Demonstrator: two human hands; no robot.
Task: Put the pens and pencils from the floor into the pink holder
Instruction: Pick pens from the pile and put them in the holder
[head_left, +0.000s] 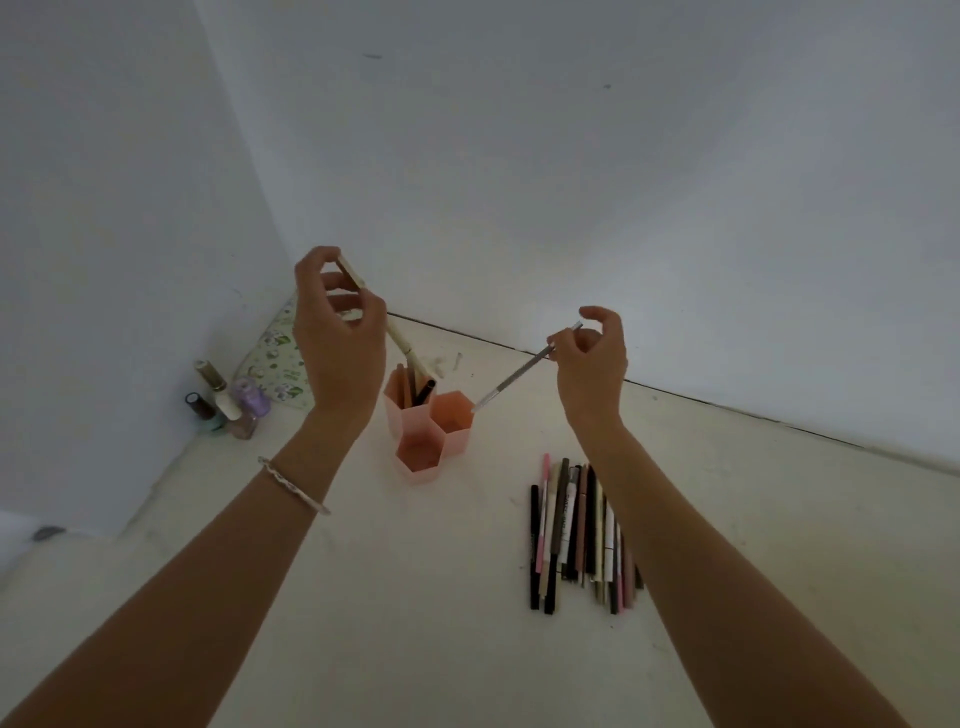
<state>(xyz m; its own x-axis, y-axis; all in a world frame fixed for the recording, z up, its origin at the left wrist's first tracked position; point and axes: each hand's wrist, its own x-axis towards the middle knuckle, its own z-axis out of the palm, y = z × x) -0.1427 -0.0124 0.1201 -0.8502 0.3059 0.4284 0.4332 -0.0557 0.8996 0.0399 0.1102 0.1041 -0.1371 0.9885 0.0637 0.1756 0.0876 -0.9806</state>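
Pens — left hand (337, 338) fingers pinch a cream one, right hand (592, 358) a grey.

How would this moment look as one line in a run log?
left hand: lowering cream pen into pink hexagonal holder | right hand: aiming grey pencil at holder | pile of pens: on floor

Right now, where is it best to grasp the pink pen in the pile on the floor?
Probably pinch the pink pen by its far end, coming from above. That end sticks out beyond the pile with bare floor around it; lower down, other pens press against its sides.
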